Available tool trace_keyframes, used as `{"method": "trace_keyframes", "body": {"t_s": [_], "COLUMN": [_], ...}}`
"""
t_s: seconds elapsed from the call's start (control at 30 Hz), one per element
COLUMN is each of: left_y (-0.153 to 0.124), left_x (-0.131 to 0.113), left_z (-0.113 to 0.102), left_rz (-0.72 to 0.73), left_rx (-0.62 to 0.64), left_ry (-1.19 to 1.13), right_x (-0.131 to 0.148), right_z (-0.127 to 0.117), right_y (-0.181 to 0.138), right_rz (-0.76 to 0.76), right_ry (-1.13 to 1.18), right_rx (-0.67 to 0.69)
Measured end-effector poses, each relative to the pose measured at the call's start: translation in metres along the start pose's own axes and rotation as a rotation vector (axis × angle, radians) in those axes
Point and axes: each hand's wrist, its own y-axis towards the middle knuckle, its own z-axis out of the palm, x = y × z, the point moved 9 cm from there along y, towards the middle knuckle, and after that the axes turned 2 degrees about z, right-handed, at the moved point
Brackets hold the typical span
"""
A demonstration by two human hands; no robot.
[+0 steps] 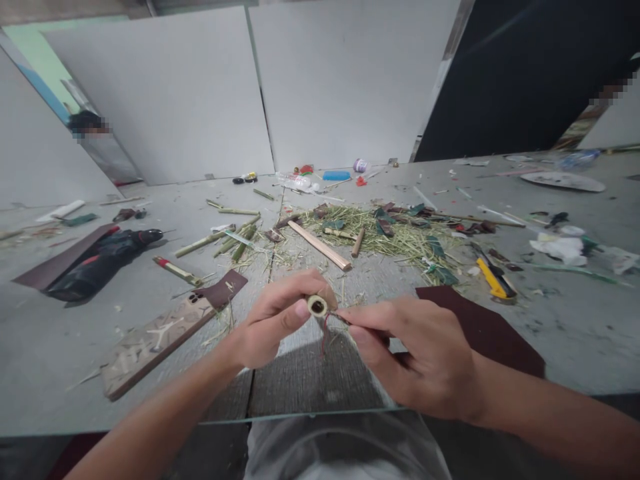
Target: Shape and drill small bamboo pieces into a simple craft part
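Note:
My left hand [280, 317] is closed around a short pale-green hollow bamboo tube [317, 307], its open end turned up toward me. The fingers of my right hand [415, 347] are pinched together on a thin dark piece [340, 319] whose tip meets the tube's right side; its exact kind is not clear. A thin red strand [324, 337] hangs down just below that spot. Both hands are held above the table near its front edge. Beyond them lie a flat wooden strip [320, 245] and a short bamboo stick [358, 242].
Green shavings [400, 237] are heaped behind my hands. On the left are a power drill [105, 263], a phone in a patterned case [155, 343] and cut bamboo pieces [240, 240]. A yellow utility knife [493, 277] and a dark red sheet [485, 327] lie on the right.

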Motion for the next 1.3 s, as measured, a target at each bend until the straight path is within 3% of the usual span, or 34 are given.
{"method": "trace_keyframes", "body": {"t_s": [0.2, 0.4, 0.6, 0.83, 1.0, 1.2, 1.3], "left_y": [-0.001, 0.001, 0.003, -0.007, -0.009, -0.009, -0.004], "left_x": [-0.009, -0.022, -0.024, -0.027, -0.027, -0.011, -0.010], "left_z": [-0.004, -0.006, -0.015, -0.033, -0.033, -0.039, -0.038], "left_rz": [0.085, 0.163, 0.149, 0.178, 0.150, -0.038, -0.059], "left_rx": [-0.012, 0.002, -0.130, -0.414, -0.438, -0.487, -0.493], "left_ry": [0.200, 0.468, 0.503, 0.433, 0.420, 0.362, 0.301], "right_x": [-0.015, -0.049, -0.062, -0.069, -0.067, -0.050, -0.040], "right_z": [0.005, 0.038, 0.046, 0.047, 0.037, 0.020, 0.015], "right_y": [-0.002, -0.011, -0.012, -0.014, -0.012, -0.008, -0.006], "right_rz": [0.136, 0.440, 0.540, 0.522, 0.411, 0.184, 0.059], "right_ry": [0.136, 0.676, 0.789, 0.697, 0.484, 0.083, -0.062], "right_rx": [0.005, 0.154, 0.175, 0.152, 0.085, -0.043, -0.100]}}
